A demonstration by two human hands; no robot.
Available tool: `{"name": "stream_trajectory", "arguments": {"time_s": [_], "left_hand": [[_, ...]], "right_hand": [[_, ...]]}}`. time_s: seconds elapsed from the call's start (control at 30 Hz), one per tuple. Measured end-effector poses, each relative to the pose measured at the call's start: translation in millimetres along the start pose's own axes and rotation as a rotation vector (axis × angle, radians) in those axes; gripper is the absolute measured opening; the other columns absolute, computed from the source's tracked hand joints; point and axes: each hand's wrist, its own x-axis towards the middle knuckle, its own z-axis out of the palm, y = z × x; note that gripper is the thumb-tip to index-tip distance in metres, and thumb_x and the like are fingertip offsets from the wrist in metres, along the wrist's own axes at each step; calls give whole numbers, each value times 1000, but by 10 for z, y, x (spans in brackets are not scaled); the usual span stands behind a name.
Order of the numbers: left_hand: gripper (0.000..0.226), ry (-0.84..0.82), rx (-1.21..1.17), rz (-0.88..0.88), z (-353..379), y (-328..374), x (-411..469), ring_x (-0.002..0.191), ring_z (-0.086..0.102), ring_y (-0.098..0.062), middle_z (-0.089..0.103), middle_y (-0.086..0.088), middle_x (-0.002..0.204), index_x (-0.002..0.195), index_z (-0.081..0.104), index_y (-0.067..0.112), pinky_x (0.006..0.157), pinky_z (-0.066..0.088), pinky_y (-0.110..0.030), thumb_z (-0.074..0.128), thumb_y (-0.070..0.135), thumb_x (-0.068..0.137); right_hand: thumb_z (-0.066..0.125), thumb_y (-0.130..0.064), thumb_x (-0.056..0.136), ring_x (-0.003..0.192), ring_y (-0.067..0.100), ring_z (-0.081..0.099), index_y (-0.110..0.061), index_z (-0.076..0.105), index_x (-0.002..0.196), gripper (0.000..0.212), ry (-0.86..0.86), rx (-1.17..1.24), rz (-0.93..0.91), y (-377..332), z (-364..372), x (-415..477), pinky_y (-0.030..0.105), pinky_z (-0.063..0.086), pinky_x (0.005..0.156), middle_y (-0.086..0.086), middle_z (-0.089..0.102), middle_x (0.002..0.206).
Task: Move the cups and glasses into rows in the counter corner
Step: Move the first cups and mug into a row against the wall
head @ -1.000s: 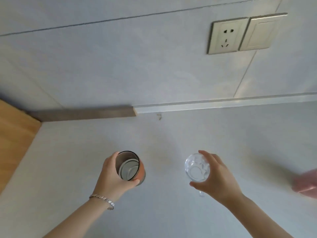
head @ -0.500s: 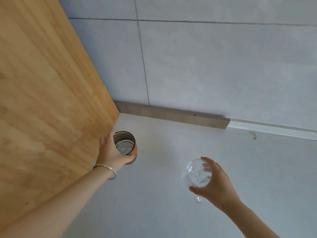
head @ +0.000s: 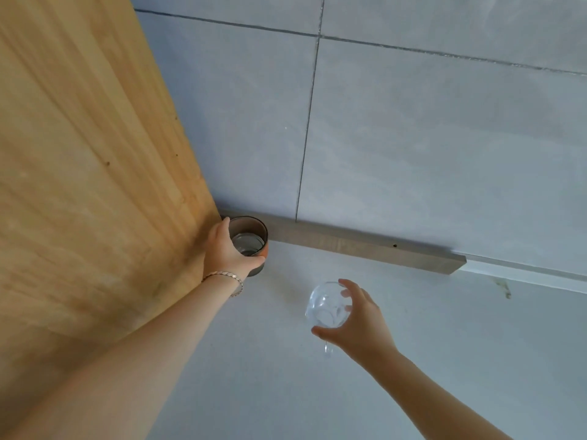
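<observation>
An orange cup [head: 251, 241] with a dark rim and shiny inside stands upright in the counter corner, right against the wooden panel and close to the brown strip. My left hand [head: 225, 252] is wrapped around its left side. A clear glass [head: 327, 308] sits further right and nearer to me, gripped from the right by my right hand [head: 359, 320]. I cannot tell whether the glass rests on the counter or hangs just above it.
A wooden side panel [head: 95, 169] walls off the left. A grey tiled wall [head: 413, 154] rises behind, with a brown strip [head: 365, 249] along its base. The pale counter [head: 444, 360] stretches to the right and toward me.
My left hand carried the orange cup left and back into the corner against the wooden panel. My right hand followed leftward with the glass. The view swung left, away from the wall socket.
</observation>
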Motion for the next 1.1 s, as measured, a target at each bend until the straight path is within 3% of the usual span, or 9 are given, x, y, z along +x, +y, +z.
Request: {"name": "stream_trajectory", "arguments": {"time_s": [0.37,0.47,0.57,0.7,0.77,0.83,0.9,1.0,1.1], "left_hand": [[102,-86,62,124,-65,-127,346,136,34,-20,34,-6,147,142,28,9,107,31,-25,86,13,59],[101,-91,76,132,-73,-144,350,136,33,-21,34,-7,147,142,29,9,108,32,-27,86,13,59],[102,-99,101,119,-78,-136,360,137,32,-23,32,-8,148,143,27,9,110,33,-31,85,16,61],[100,-142,356,119,-94,-72,256,139,29,-28,17,-13,153,146,17,6,111,34,-34,80,21,70],[96,-56,561,270,-104,-38,117,129,42,-41,31,-26,145,139,35,0,103,43,-43,86,20,60],[89,-32,713,416,-85,4,-64,105,58,-49,54,-32,123,118,57,-4,85,53,-51,92,17,38],[68,-111,853,540,-44,159,-334,87,67,-41,66,-20,102,99,67,5,72,57,-43,91,20,37],[7,-462,900,463,129,399,-785,90,63,-26,57,1,84,79,52,26,73,46,-31,58,26,82],[9,-705,829,371,512,612,-1165,84,51,-19,51,3,90,79,46,25,79,44,-29,47,22,88]], "right_hand": [[80,-33,69,117,23,54,-20,32,138,86,55,-44,8,-648,445,1090,35,51,90,2,42,138],[78,-37,71,123,25,51,-18,22,143,92,64,-30,9,-657,530,1143,36,50,94,5,37,143],[77,-38,73,132,26,43,-14,6,149,107,2,30,22,-616,520,1110,37,45,100,7,29,151],[70,-43,78,129,25,44,-11,22,145,88,-166,-70,14,-427,364,863,35,40,103,9,39,144],[64,-42,83,127,24,46,-12,32,141,73,-287,-207,26,-285,243,679,34,39,104,9,45,140],[61,-38,86,122,23,51,-14,43,135,57,-388,-305,40,-106,98,488,34,42,102,7,53,134],[59,-33,88,122,21,51,-13,46,133,51,-451,-379,63,101,-67,269,34,41,100,6,57,130],[56,-32,89,126,20,47,-14,45,134,50,-453,-441,125,491,-348,-78,36,40,102,6,57,131],[55,-34,89,130,20,43,-16,45,134,49,-414,-441,199,983,-715,-447,38,38,106,4,52,136]]}}
